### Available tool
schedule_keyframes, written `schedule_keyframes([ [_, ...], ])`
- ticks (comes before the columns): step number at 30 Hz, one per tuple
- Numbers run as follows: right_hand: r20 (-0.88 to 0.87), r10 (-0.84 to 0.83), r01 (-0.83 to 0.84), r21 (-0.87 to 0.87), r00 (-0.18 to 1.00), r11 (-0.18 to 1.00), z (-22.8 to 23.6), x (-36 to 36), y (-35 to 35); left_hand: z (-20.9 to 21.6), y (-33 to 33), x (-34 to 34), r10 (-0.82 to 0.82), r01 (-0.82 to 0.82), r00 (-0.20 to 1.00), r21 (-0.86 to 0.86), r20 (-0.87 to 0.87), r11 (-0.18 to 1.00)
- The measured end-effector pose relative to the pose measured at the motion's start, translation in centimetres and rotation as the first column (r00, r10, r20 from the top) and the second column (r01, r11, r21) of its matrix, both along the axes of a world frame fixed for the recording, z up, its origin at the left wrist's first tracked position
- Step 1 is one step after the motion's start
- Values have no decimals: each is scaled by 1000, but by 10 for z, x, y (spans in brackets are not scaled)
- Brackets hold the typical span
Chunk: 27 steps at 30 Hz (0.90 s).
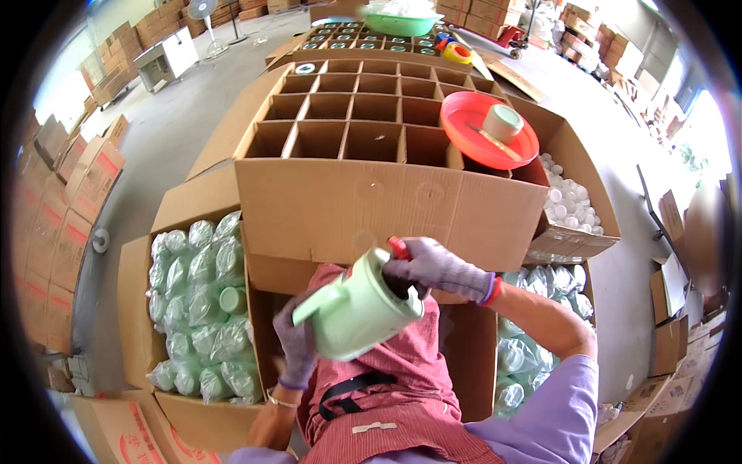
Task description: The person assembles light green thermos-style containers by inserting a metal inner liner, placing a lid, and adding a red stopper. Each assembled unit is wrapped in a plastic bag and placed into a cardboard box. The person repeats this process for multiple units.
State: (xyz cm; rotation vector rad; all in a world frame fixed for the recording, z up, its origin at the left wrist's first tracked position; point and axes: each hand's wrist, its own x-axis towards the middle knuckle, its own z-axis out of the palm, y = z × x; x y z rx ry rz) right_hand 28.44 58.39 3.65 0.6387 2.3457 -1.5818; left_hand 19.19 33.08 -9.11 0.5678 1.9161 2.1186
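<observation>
A pale green plastic jug (359, 317) is tilted in front of my body, its handle toward the left and its mouth toward the right. My gloved left hand (296, 340) grips it at the handle side. At the jug's mouth is my gloved right hand (444, 269), with fingers curled round a small red object (399, 247) whose kind I cannot make out. Part of those fingers and the inside of the jug are in dark shadow. Just beyond the hands stands a large cardboard box (348, 201) with cardboard dividers forming open compartments.
A red basin (464, 127) with a pale green cup-like piece (502, 124) rests on the divided box. To its right, a box holds white caps (570, 203). Bagged green containers (202, 301) fill the left box; more bagged containers (533, 348) are at right. A green basin (402, 23) is farther back.
</observation>
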Motion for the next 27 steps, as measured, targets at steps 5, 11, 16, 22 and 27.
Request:
schedule_keyframes([
  [5, -127, 493, -356, 541, 861, 762, -52, 9, 13, -1, -13, 43, -263, 117, 943, -536, -205, 836],
  [11, -514, 426, 258, 810, 744, 526, 46, -20, 58, 25, -28, 16, -673, 469, 732, -639, -105, 610],
  [16, -351, 12, 348, 932, 936, 98, 66, -38, 212, -1, -32, 3, -703, 844, 529, -206, 476, 495],
  [22, -311, 20, 275, 868, 950, 413, 70, -27, 249, 5, -41, -8, -498, 704, 681, -294, 537, 646],
  [27, -511, -254, 569, 771, 821, 288, 79, 46, 342, -22, -54, -8, -236, 139, 500, 192, 833, 971],
])
